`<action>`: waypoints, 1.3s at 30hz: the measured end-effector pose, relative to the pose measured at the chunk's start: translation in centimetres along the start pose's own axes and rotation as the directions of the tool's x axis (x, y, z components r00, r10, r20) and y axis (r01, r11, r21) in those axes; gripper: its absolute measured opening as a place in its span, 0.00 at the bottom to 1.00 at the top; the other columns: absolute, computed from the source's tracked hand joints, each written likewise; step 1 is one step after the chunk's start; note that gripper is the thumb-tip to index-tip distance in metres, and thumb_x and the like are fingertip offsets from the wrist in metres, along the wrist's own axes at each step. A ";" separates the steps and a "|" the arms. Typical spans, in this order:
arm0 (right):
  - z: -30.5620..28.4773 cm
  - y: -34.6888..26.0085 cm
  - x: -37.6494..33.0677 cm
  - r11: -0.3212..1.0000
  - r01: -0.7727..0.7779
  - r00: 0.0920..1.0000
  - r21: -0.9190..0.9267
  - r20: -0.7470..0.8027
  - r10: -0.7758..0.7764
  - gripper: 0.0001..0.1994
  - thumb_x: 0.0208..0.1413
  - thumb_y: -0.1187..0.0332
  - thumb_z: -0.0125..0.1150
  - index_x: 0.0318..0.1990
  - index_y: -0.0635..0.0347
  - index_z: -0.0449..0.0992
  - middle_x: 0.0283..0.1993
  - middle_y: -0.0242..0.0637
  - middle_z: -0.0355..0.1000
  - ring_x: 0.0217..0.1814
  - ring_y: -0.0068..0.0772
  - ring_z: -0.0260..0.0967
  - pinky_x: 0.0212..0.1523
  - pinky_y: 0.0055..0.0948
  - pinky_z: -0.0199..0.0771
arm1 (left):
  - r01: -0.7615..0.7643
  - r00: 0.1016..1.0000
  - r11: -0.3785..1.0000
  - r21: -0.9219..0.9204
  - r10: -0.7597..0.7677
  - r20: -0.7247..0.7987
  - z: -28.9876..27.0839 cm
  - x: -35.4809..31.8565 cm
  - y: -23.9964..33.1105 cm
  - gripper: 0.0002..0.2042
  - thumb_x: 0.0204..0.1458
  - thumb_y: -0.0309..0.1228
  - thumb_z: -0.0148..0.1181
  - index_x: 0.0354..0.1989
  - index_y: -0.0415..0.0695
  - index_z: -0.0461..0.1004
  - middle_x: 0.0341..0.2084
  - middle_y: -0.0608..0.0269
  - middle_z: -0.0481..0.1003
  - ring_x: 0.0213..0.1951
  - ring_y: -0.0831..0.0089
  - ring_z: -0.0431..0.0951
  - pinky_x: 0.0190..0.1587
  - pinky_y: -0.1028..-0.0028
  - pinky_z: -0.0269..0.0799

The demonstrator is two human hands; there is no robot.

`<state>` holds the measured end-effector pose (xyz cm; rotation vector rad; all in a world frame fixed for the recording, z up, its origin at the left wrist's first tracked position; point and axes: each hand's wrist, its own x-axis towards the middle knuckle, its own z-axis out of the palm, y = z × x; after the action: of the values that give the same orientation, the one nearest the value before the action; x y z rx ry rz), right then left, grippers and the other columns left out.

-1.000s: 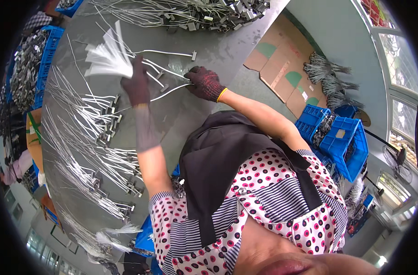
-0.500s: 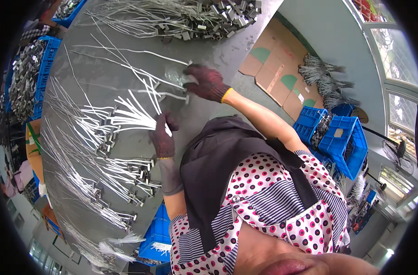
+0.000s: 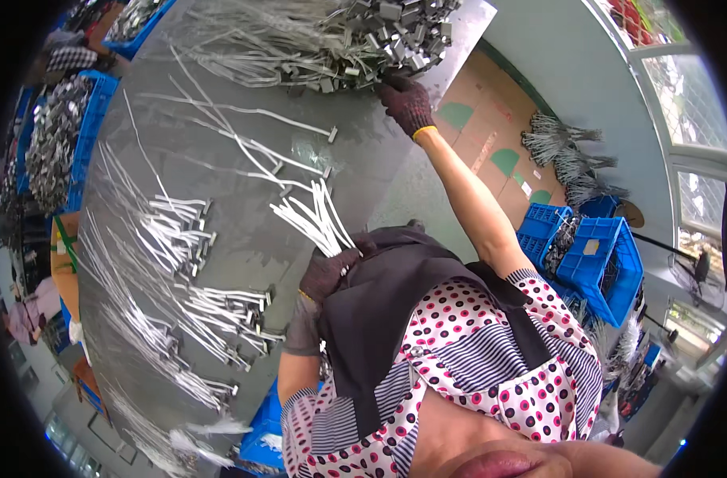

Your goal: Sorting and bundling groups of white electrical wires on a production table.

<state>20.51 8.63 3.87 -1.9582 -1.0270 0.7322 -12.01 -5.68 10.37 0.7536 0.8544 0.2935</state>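
My left hand [image 3: 325, 273], in a dark knitted glove, is closed around a bundle of short white tubes [image 3: 314, 225] in front of my black apron. My gloved right hand [image 3: 407, 103] is at the near edge of a heap of small metal blocks with thin wires [image 3: 395, 40]. Its fingers look bent together against the heap; their tips are hidden, so what they grip cannot be made out. Between the hands lie a few separate wires with white sleeves, each ending in a small metal block [image 3: 326, 171].
Bunches of sleeved wires [image 3: 228, 307] lie along the left of the grey table [image 3: 300, 143]. A blue crate of metal parts [image 3: 80, 127] stands beyond its left edge. On the right are cardboard [image 3: 479, 135], wire bundles [image 3: 567, 151] and blue crates [image 3: 599, 259].
My right hand has moved up and away from the separate wires to the heap. My left hand has come back toward the apron with the white tubes, away from the wire bunches.
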 end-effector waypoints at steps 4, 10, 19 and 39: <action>-1.6 -2.3 -1.5 0.935 -0.230 0.948 0.268 0.278 0.154 0.23 0.57 0.58 0.63 0.55 0.65 0.76 0.41 0.40 0.79 0.35 0.31 0.77 0.33 0.29 0.80 | -0.152 0.983 0.988 -0.010 0.150 -0.110 -2.4 1.2 -3.4 0.12 0.58 0.28 0.52 0.48 0.36 0.75 0.37 0.58 0.78 0.38 0.71 0.79 0.40 0.71 0.77; -2.9 -1.9 0.9 0.954 -0.148 0.904 0.259 0.427 0.024 0.18 0.53 0.61 0.65 0.49 0.60 0.79 0.42 0.38 0.77 0.41 0.30 0.77 0.35 0.33 0.79 | -0.471 0.825 0.808 -0.355 0.259 -0.503 -4.9 2.3 -4.4 0.23 0.63 0.34 0.55 0.64 0.39 0.63 0.40 0.57 0.76 0.28 0.69 0.78 0.29 0.65 0.78; -4.2 0.2 -1.6 0.947 -0.116 0.981 0.298 0.181 0.063 0.19 0.55 0.65 0.67 0.49 0.73 0.78 0.42 0.42 0.79 0.41 0.31 0.78 0.43 0.28 0.79 | -0.470 0.785 0.834 -0.289 0.244 -0.570 -0.1 7.1 -3.7 0.20 0.60 0.36 0.61 0.56 0.36 0.70 0.34 0.56 0.78 0.23 0.73 0.76 0.24 0.72 0.76; -26.0 21.2 -37.5 0.808 -0.569 0.779 -0.153 0.215 0.589 0.14 0.58 0.61 0.62 0.36 0.67 0.81 0.25 0.35 0.75 0.29 0.23 0.70 0.32 0.29 0.71 | -0.346 0.937 0.755 -0.557 0.245 -0.250 12.8 21.5 -0.1 0.11 0.60 0.27 0.57 0.49 0.38 0.72 0.37 0.49 0.78 0.38 0.54 0.81 0.49 0.45 0.79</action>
<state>29.91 -40.84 4.22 -2.3214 -0.5758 1.3284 11.56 -0.82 3.39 0.2635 0.7288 0.8809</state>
